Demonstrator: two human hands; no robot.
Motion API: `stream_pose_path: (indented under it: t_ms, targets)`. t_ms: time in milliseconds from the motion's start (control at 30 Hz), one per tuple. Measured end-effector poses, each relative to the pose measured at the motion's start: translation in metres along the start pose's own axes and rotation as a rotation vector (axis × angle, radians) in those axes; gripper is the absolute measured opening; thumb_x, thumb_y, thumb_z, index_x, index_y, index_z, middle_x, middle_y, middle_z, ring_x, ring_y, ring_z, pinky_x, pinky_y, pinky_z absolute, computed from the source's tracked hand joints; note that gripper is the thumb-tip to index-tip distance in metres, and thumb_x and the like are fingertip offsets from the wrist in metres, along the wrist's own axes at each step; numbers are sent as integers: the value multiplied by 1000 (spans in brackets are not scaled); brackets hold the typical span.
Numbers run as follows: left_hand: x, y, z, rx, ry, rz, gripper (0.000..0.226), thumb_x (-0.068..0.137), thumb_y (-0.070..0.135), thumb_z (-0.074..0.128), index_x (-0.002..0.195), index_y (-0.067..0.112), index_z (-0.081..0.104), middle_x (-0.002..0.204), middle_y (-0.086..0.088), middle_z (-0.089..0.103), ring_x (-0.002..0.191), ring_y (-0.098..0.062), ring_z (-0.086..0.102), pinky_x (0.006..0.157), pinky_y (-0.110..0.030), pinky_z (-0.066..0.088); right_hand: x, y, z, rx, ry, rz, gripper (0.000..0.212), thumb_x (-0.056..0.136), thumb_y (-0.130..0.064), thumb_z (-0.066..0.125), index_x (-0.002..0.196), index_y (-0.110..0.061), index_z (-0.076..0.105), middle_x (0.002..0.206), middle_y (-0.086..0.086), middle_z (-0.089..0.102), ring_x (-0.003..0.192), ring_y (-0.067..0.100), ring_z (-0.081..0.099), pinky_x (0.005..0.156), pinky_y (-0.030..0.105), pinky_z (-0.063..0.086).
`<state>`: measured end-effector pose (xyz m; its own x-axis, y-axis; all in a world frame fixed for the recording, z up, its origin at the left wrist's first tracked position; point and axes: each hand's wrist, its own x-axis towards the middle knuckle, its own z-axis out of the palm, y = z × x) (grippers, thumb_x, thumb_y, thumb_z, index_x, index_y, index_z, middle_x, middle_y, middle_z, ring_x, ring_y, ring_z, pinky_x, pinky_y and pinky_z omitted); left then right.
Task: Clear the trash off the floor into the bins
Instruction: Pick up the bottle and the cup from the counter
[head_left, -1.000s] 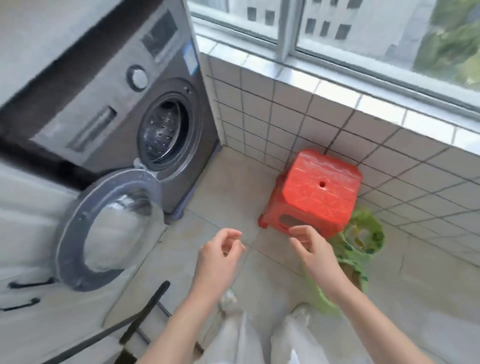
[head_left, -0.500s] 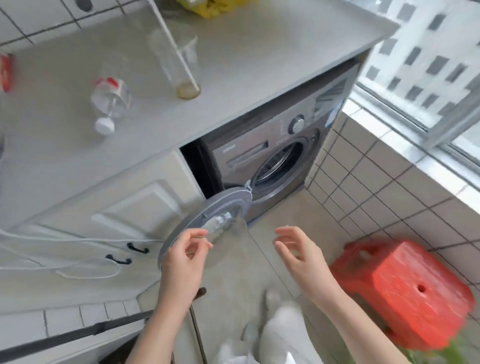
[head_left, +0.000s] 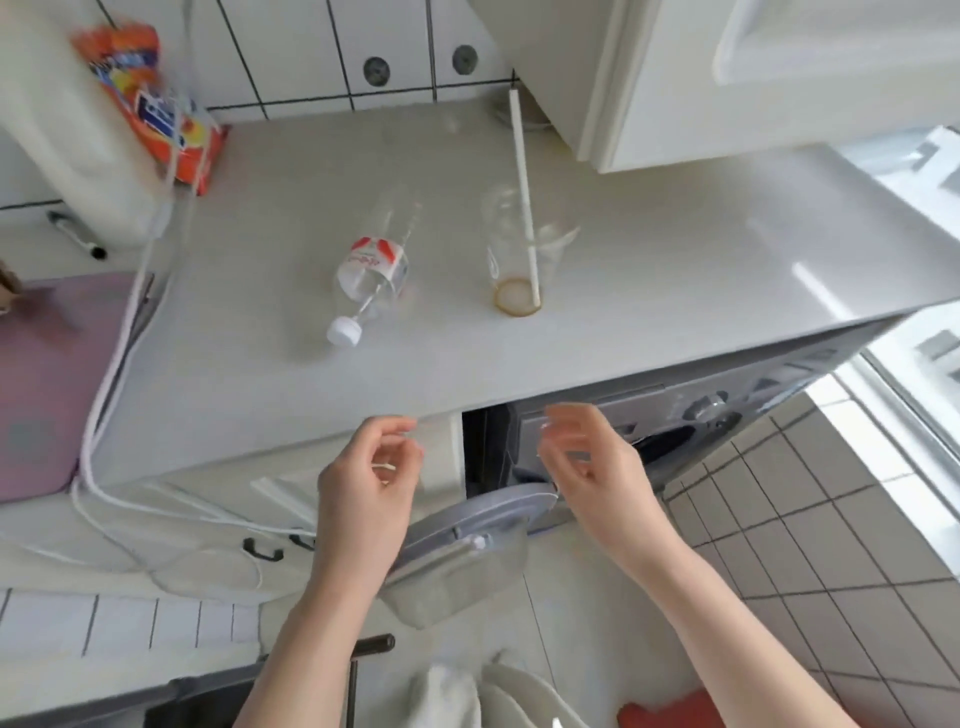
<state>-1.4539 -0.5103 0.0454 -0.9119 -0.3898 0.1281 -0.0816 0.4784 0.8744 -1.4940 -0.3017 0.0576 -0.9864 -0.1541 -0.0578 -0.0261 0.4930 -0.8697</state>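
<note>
Now my view has swung up from the floor and the red stool to the countertop, so the stool shows only as a red sliver at the bottom edge, and no bin is in the frame at all. For the task this means, I think, that I am searching: trash on the floor is not visible here, but on the counter in the middle of the frame an empty plastic bottle lies on its side, and just right of it stands a clear cup with a white straw. An orange snack bag leans at the upper left. My left hand hovers in the lower centre, in front of the counter edge, fingers loosely curled, holding nothing. My right hand hangs beside it before the washing machine, whose door stands open, fingers half bent and empty too.
</note>
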Motion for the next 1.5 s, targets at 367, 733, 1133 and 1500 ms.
stream_pose_path:
  t_ms: [367,733,1133,1500]
  targets:
    - [126,19,-19,173,140,247,38,76,-1,64,112,9,58,108,-4,53,98,-24,56,87,-32,47,121,-32,16,39,244,102,86,78,-34,75,145,-17,24,137,5,42,123,20,46,105,40,41]
    - [198,5,-5,253,-30,226,61,77,22,74,130,9,47,137,-11,47,125,-30,44,100,-43,40,179,-48,34,202,388,71,87,62,-42,78,134,-24,34,132,-2,50,123,16,51,104,46,43]
    - [198,-1,-5,0,-117,95,56,77,25,71,127,26,45,121,9,57,104,-10,55,88,-24,44,145,-51,52,329,443,107,79,59,-40,84,126,-43,42,122,-14,61,115,8,59,103,43,46]
    - [167,13,-2,-112,-279,134,53,75,29,70,122,40,47,114,31,56,99,11,53,78,-1,38,71,-53,44,286,484,111,82,64,-35,85,133,-34,42,124,-22,58,117,1,56,104,34,44]
